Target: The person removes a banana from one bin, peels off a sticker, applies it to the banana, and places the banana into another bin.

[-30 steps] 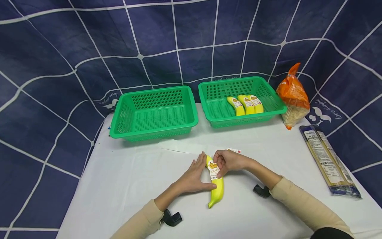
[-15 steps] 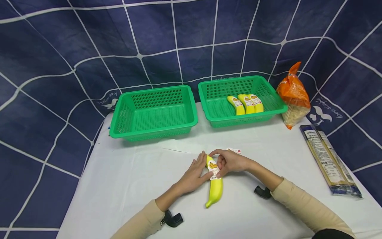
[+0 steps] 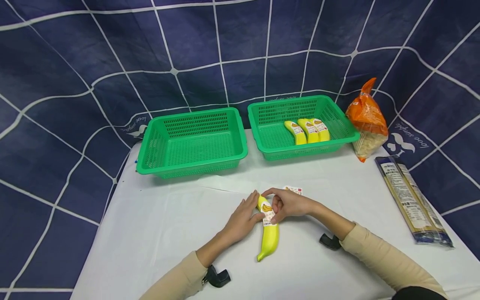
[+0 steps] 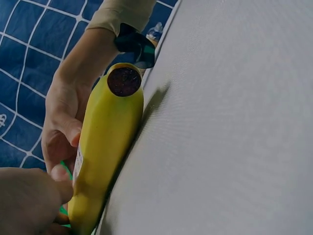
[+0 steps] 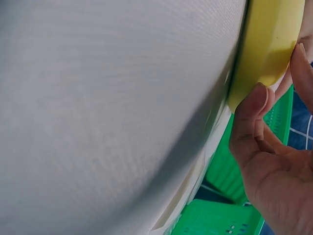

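Note:
A yellow banana lies on the white tabletop in the head view, with a printed label on its upper half. My left hand rests along the banana's left side, its fingers fairly straight and the thumb on the label. On the other side my right hand holds the banana, index finger at its far end and thumb on the label's lower edge. The left wrist view shows the banana's dark round end close up. In the right wrist view, bent right fingers touch the banana's side.
Behind stand two green baskets: the left one holds nothing visible, the right one several labelled bananas. An orange-topped bag and flat packets lie to the right. Label sheets and white paper lie beyond the hands.
My left thumb has moved up from the banana's middle onto the label. My right index finger has stretched to the banana's far end. The banana's near end has swung slightly left.

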`<move>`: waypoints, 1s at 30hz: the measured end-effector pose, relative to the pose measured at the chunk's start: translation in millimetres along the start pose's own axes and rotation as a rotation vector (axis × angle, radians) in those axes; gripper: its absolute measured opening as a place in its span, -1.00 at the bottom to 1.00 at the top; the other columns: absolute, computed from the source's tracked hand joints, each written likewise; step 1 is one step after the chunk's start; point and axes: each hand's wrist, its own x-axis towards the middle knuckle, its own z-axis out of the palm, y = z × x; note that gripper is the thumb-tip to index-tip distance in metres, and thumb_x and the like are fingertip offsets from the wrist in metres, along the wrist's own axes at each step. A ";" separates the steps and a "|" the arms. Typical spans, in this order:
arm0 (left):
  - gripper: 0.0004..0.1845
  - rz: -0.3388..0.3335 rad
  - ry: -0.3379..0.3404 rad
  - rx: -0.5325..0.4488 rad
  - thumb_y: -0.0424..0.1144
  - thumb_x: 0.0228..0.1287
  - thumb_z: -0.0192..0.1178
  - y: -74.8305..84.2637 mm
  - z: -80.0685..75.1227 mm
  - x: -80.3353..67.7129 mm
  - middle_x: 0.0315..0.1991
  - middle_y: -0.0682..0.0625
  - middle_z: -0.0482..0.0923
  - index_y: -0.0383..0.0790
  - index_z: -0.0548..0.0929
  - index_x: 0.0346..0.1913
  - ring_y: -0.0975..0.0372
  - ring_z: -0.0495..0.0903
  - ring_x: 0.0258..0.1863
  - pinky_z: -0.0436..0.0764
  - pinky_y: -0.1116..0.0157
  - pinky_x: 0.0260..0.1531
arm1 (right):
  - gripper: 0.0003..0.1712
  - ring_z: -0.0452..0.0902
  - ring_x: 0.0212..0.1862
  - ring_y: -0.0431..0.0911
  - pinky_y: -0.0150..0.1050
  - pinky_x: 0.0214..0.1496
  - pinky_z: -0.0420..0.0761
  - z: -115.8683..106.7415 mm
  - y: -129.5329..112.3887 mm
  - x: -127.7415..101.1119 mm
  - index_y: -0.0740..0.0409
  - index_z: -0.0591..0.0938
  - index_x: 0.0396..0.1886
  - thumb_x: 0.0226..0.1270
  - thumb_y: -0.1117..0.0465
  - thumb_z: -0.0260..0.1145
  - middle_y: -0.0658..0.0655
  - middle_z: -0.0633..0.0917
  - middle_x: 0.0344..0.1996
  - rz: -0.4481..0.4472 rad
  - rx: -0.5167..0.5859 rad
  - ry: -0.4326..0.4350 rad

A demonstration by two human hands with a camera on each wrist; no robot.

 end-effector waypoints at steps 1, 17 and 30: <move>-0.26 -0.006 0.018 -0.005 0.02 0.45 0.03 0.3 -0.3 1.0 0.56 -0.16 0.00 -0.33 0.11 0.50 0.05 0.03 0.54 0.06 -0.02 0.51 | -0.06 0.46 -0.45 -0.18 -0.42 -0.39 0.54 0.2 -0.2 -0.1 0.23 0.35 0.32 -0.07 0.20 0.61 0.07 0.59 -0.46 0.001 -0.001 0.000; -0.27 -0.012 0.028 -0.049 -0.04 0.41 0.10 -5.4 -3.3 7.4 0.53 -0.17 0.07 -0.35 0.16 0.48 -0.01 0.16 0.49 0.26 -0.01 0.43 | -0.10 0.52 -0.32 -0.15 -0.37 -0.26 0.59 1.5 -2.4 -3.2 0.29 0.41 0.28 -0.09 0.20 0.62 0.13 0.58 -0.25 0.071 -0.003 0.039; -0.15 0.007 0.028 0.000 -0.04 0.21 0.29 -8.7 -5.0 8.4 0.50 -0.18 0.15 -0.35 0.22 0.46 0.02 0.14 0.51 0.27 -0.02 0.42 | -0.12 0.58 -0.26 -0.14 -0.30 -0.17 0.59 5.3 -5.5 -1.8 0.32 0.41 0.30 -0.02 0.17 0.58 0.13 0.60 -0.18 0.139 0.028 0.013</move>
